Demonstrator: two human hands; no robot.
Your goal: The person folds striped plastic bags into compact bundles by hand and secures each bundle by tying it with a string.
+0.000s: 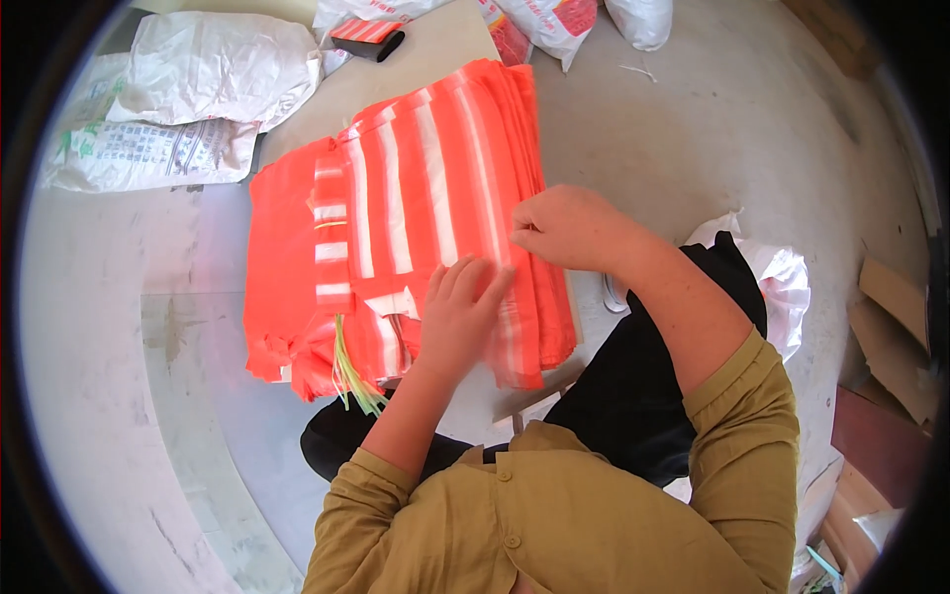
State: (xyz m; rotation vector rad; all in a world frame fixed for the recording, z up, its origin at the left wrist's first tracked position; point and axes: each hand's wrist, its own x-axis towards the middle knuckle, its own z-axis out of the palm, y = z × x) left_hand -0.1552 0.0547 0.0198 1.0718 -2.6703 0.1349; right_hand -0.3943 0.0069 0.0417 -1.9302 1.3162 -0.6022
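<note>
A thick stack of red plastic bags with white stripes (427, 163) lies in front of me. My left hand (457, 315) rests over its near part, fingers stretched out and the thumb apart. My right hand (572, 228) is curled closed at the stack's right edge; whatever its fingers pinch is hidden. Beside the stripes, at the left, a folded striped bundle (331, 238) with a thin yellow band lies on plain red bags (280, 228). Several pale green strips (354, 374) hang from the near edge. A white torn-looking patch (394, 302) shows left of my left hand.
White woven sacks (213, 69) lie at the far left. A small black and red-striped item (368, 40) is beyond the stack, near more filled bags (554, 25). A white bag (777, 282) sits by my right knee. Cardboard (891, 332) leans at the right.
</note>
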